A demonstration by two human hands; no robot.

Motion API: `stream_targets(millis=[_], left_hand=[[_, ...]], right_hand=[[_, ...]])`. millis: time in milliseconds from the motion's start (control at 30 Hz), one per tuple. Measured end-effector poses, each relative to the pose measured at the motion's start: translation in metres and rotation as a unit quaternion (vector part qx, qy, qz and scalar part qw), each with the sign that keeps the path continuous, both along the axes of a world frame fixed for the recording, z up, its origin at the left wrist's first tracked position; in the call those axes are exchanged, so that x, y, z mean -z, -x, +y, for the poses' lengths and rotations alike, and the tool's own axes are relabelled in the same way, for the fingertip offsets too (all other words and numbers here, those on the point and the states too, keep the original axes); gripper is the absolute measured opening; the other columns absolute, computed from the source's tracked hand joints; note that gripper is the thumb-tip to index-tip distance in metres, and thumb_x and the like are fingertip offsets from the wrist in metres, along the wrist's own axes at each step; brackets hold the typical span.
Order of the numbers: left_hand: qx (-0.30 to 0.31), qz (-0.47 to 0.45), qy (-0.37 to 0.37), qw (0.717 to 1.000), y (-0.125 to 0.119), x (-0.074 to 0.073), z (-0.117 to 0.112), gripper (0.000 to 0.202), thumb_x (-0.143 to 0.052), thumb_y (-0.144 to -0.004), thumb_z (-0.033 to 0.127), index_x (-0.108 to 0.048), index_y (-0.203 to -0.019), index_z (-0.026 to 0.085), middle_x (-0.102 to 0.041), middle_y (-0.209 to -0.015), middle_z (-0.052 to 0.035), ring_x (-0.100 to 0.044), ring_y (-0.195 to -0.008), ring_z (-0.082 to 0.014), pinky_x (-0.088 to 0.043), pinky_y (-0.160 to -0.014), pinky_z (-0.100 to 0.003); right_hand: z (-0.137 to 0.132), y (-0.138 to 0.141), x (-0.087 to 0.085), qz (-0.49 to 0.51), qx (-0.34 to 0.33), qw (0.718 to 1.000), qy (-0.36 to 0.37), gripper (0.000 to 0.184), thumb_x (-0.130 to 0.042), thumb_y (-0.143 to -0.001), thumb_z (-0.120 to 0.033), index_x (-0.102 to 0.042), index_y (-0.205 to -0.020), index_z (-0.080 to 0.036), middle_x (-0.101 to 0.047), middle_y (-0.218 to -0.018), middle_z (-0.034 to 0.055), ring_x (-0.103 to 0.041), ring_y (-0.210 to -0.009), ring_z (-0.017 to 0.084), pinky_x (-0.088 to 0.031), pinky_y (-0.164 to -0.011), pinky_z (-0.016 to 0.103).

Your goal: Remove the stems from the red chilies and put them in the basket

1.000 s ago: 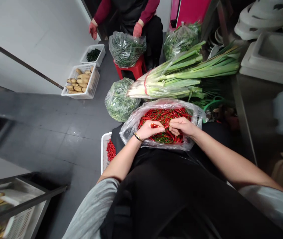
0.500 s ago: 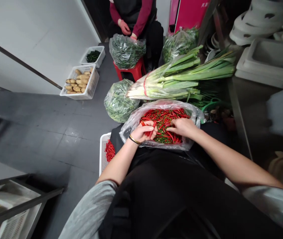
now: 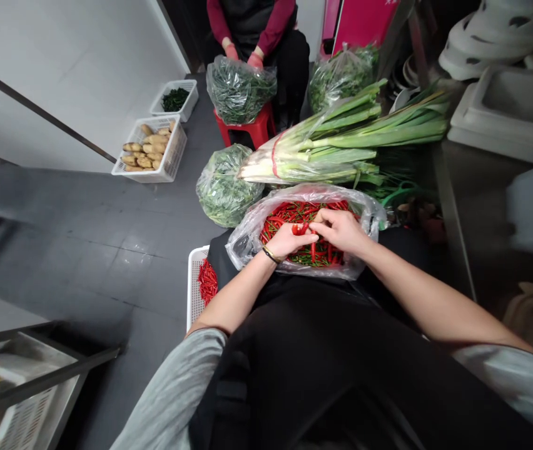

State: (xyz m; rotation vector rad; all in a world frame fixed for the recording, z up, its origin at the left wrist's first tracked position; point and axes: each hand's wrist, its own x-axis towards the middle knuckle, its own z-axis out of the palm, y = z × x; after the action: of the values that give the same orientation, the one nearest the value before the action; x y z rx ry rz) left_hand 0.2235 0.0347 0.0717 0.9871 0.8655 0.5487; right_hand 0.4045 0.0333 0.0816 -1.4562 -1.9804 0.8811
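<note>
A clear plastic bag (image 3: 248, 240) full of red chili peppers (image 3: 285, 212) with green stems lies open across my lap. Over it my left hand (image 3: 289, 240) is closed around a few red chilies, which poke out by the thumb. My right hand (image 3: 339, 228) meets it from the right, thumb and forefinger pinched on a chili at the left fingertips. One red chili hangs down just below the two hands. To my left stands a white basket (image 3: 194, 287) with red chilies (image 3: 207, 281) in it, partly hidden by my leg and forearm.
Beyond the bag lie leeks (image 3: 313, 150) tied with a red band and bagged greens (image 3: 229, 187). A co-worker in pink gloves reaches into bagged greens (image 3: 241, 94) on a red stool (image 3: 248, 130). A basket of yellowish-brown root vegetables (image 3: 172, 159) stands left; metal shelving (image 3: 454, 219) is at right.
My right hand has risen from the chilies in the bag and moved left to my left hand, which has shifted right. The co-worker's hands have moved down onto the bagged greens.
</note>
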Motion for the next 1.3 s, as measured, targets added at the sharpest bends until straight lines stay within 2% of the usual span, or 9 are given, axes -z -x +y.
stream_targets(millis=[100,333,467,600,733,967,1067,1167,1300], left_hand=[[0.007,-0.081,0.059,0.995,0.007,-0.004,-0.001,0.036,-0.074,-0.065,0.041,-0.052,-0.061,0.012,-0.035,-0.040,0.0081,-0.025,-0.033,-0.0017,-0.012,-0.036,-0.019],[-0.045,-0.165,0.065,0.983,0.042,-0.005,0.002,0.039,-0.074,-0.060,0.045,-0.052,-0.070,0.015,-0.041,-0.049,0.0061,-0.029,-0.038,-0.0035,-0.013,-0.036,-0.017],[-0.071,0.003,-0.032,0.997,0.025,-0.009,0.002,0.038,-0.081,-0.056,0.036,-0.056,-0.073,0.013,-0.039,-0.048,0.0092,-0.028,-0.041,-0.0014,-0.020,-0.042,-0.017],[-0.013,0.071,-0.085,0.994,-0.002,-0.012,0.003,0.043,-0.084,-0.046,0.037,-0.057,-0.066,0.011,-0.043,-0.052,0.0080,-0.034,-0.049,-0.0023,-0.026,-0.049,-0.019],[-0.018,0.051,-0.039,0.998,0.001,-0.008,0.000,0.043,-0.080,-0.057,0.040,-0.046,-0.056,0.014,-0.039,-0.046,0.0074,-0.030,-0.042,-0.0022,-0.020,-0.043,-0.020],[-0.019,-0.097,0.053,0.994,0.042,-0.002,0.005,0.040,-0.070,-0.061,0.049,-0.055,-0.076,0.014,-0.046,-0.050,0.0052,-0.025,-0.035,-0.0031,-0.014,-0.037,-0.020],[-0.008,0.040,-0.055,0.998,0.037,0.000,0.006,0.033,-0.076,-0.060,0.039,-0.058,-0.075,0.015,-0.047,-0.053,0.0049,-0.034,-0.043,-0.0050,-0.027,-0.046,-0.020],[0.000,0.196,-0.213,0.957,0.023,0.001,0.007,0.024,-0.079,-0.056,0.026,-0.060,-0.067,0.016,-0.053,-0.062,0.0010,-0.046,-0.060,-0.0104,-0.034,-0.059,-0.022],[0.038,0.151,-0.243,0.957,0.011,-0.002,0.009,0.023,-0.077,-0.061,0.031,-0.061,-0.066,0.015,-0.055,-0.064,0.0009,-0.046,-0.063,-0.0102,-0.035,-0.062,-0.022]], right_hand=[[-0.011,0.004,0.008,-0.151,0.035,0.982,-0.112,0.029,-0.040,-0.093,-0.036,-0.060,-0.084,-0.017,-0.065,-0.087,0.0095,-0.061,-0.080,0.019,-0.043,-0.070,0.028],[-0.010,0.004,0.042,-0.417,-0.128,0.899,0.033,0.026,-0.043,-0.090,-0.026,-0.064,-0.100,-0.015,-0.063,-0.102,0.0151,-0.064,-0.077,0.022,-0.040,-0.060,0.027],[0.006,-0.005,0.016,-0.242,-0.111,0.962,0.063,0.020,-0.054,-0.086,-0.033,-0.062,-0.077,-0.017,-0.066,-0.078,0.0066,-0.061,-0.070,0.017,-0.039,-0.061,0.025],[0.008,-0.009,-0.010,-0.008,-0.067,0.996,0.056,0.031,-0.051,-0.086,-0.046,-0.056,-0.071,-0.019,-0.060,-0.059,0.0003,-0.053,-0.056,0.014,-0.038,-0.057,0.024],[-0.005,0.000,-0.004,-0.151,0.015,0.985,-0.088,0.028,-0.042,-0.092,-0.036,-0.060,-0.084,-0.016,-0.066,-0.086,0.0110,-0.058,-0.076,0.019,-0.040,-0.066,0.028],[-0.010,0.023,0.040,-0.343,-0.140,0.924,0.098,0.024,-0.052,-0.088,-0.039,-0.066,-0.085,-0.019,-0.069,-0.094,0.0078,-0.062,-0.082,0.019,-0.037,-0.061,0.025],[-0.001,0.015,0.038,-0.302,-0.139,0.936,0.117,0.021,-0.053,-0.086,-0.034,-0.066,-0.078,-0.020,-0.069,-0.082,0.0043,-0.060,-0.074,0.016,-0.036,-0.061,0.024],[0.002,0.001,0.021,-0.172,-0.165,0.969,0.071,0.027,-0.049,-0.088,-0.035,-0.063,-0.071,-0.019,-0.065,-0.075,0.0036,-0.056,-0.068,0.014,-0.037,-0.064,0.024],[0.000,-0.014,0.002,0.071,-0.210,0.971,0.090,0.037,-0.047,-0.088,-0.047,-0.064,-0.076,-0.017,-0.061,-0.073,0.0022,-0.054,-0.061,0.012,-0.041,-0.063,0.024]])
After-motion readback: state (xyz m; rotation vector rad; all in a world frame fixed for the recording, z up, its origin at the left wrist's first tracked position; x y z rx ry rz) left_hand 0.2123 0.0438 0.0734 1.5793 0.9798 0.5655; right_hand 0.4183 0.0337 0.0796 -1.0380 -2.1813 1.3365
